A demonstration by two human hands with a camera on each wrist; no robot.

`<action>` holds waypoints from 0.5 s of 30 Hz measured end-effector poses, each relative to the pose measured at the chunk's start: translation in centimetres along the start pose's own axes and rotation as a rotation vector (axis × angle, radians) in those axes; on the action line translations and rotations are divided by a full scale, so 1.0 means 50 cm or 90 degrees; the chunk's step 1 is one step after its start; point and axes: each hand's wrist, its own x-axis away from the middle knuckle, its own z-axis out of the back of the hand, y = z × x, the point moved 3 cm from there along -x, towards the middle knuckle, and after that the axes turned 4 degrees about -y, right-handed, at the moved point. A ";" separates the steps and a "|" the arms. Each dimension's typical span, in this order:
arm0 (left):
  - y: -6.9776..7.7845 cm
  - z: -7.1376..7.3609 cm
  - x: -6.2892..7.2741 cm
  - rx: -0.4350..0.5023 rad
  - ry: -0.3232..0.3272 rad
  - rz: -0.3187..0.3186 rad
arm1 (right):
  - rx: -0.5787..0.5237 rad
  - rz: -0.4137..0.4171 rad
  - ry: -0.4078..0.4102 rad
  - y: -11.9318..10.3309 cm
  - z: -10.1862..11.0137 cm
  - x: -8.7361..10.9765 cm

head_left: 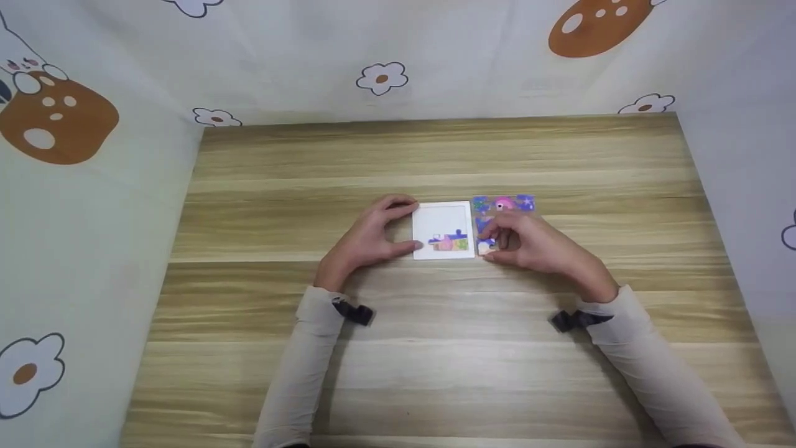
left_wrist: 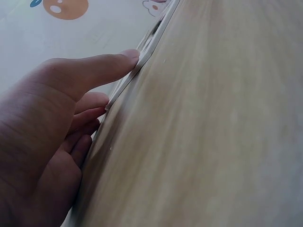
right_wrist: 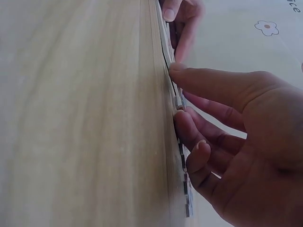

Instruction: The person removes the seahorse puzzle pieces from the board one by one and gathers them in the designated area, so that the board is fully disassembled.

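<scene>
A square white puzzle tray (head_left: 443,254) lies flat on the table, with a few joined puzzle pieces (head_left: 453,243) in its lower right part. My left hand (head_left: 373,233) holds the tray's left side, thumb near the lower corner and fingers at the upper one; the left wrist view shows the thumb on the rim. Just right of the tray are loose jigsaw pieces (head_left: 524,201) in blue, pink and green, partly hidden under my right hand (head_left: 528,239). Between that hand's thumb and fingers is a small puzzle piece (right_wrist: 179,102), pinched close to the tray's right edge.
The wood-grain table (head_left: 460,348) extends on all sides of the tray. A pale curtain (head_left: 298,68) with flower prints stands behind it and along both sides. Each sleeve cuff carries a black wrist camera (head_left: 357,313).
</scene>
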 end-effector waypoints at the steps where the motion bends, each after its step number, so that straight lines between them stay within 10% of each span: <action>1: 0.000 0.000 0.000 0.001 -0.001 0.001 | 0.003 0.001 0.000 0.000 0.000 0.001; 15: -0.003 -0.001 0.001 0.012 0.010 -0.002 | 0.033 -0.001 -0.013 0.005 0.002 -0.002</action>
